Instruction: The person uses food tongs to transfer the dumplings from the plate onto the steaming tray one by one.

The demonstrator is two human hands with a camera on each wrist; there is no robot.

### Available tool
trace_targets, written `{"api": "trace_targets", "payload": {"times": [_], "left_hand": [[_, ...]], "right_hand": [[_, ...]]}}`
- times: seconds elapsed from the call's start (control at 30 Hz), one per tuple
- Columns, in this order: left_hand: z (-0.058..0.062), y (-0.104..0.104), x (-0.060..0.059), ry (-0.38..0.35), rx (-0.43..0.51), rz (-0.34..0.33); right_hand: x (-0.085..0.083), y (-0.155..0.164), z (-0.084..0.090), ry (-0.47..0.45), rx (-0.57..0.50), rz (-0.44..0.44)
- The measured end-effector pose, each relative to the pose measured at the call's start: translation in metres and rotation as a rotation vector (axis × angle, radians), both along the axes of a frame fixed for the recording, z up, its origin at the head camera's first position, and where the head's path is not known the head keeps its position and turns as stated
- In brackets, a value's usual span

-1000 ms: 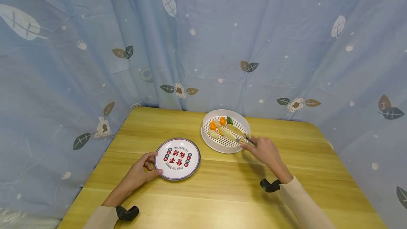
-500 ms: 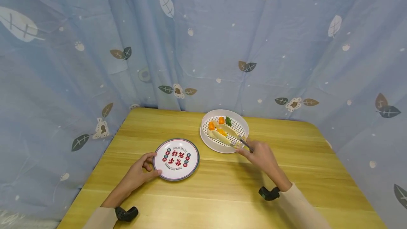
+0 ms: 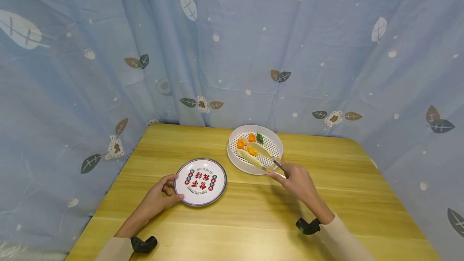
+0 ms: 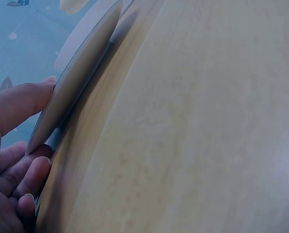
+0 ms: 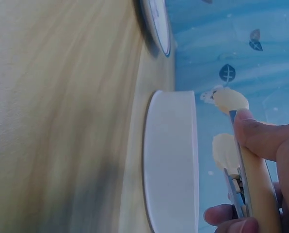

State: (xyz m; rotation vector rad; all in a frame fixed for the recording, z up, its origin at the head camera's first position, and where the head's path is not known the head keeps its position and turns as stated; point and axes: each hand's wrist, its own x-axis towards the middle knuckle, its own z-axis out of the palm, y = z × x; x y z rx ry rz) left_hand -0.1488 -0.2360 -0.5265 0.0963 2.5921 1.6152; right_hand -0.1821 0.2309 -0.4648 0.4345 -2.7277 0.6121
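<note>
My right hand (image 3: pixel 298 181) pinches a pair of metal tongs with pale handles (image 3: pixel 274 164), thumb and fingers curled round the handles; the tong tips reach over the near rim of the round white perforated strainer tray (image 3: pixel 233 158) toward a pale elongated food piece (image 3: pixel 250 158) lying in it. I cannot tell whether the tips are closed on that piece. The tray stands on the far middle of the light wooden table (image 3: pixel 253 216) and also holds orange pieces (image 3: pixel 240 143) and a green leaf (image 3: pixel 259 137). My left hand (image 3: pixel 156 196) grips the left rim of the round white plate with red characters and a dark border (image 3: pixel 200 181), thumb on top and fingers curled beneath. The plate lies near the tray, to its left. A blue curtain with a leaf print (image 3: pixel 108 51) hangs behind the table.
</note>
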Motion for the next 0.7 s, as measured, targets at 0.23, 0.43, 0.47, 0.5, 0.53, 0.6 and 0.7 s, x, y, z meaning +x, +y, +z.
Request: {"api": "trace_targets", "payload": {"times": [0.23, 0.43, 0.47, 0.5, 0.53, 0.6, 0.7], "left_hand": [[-0.001, 0.000, 0.000, 0.003, 0.005, -0.004], [-0.001, 0.000, 0.001, -0.011, -0.009, 0.009], [-0.001, 0.000, 0.000, -0.014, -0.011, 0.012], [-0.001, 0.000, 0.000, -0.016, -0.014, 0.011], [-0.001, 0.000, 0.000, -0.018, -0.014, 0.012], [0.000, 0.000, 0.001, -0.016, -0.010, 0.013], [0.001, 0.000, 0.001, -0.010, -0.001, 0.003]], "right_hand": [[0.007, 0.003, -0.005, -0.019, -0.001, 0.013], [0.012, -0.004, -0.010, -0.040, 0.005, 0.037], [0.012, -0.005, -0.012, -0.037, 0.007, 0.041], [0.012, -0.006, -0.013, -0.032, 0.008, 0.046], [0.013, -0.007, -0.015, -0.025, 0.008, 0.052], [0.013, -0.010, -0.017, -0.013, 0.003, 0.066], [0.015, -0.014, -0.020, 0.008, -0.016, 0.087]]}}
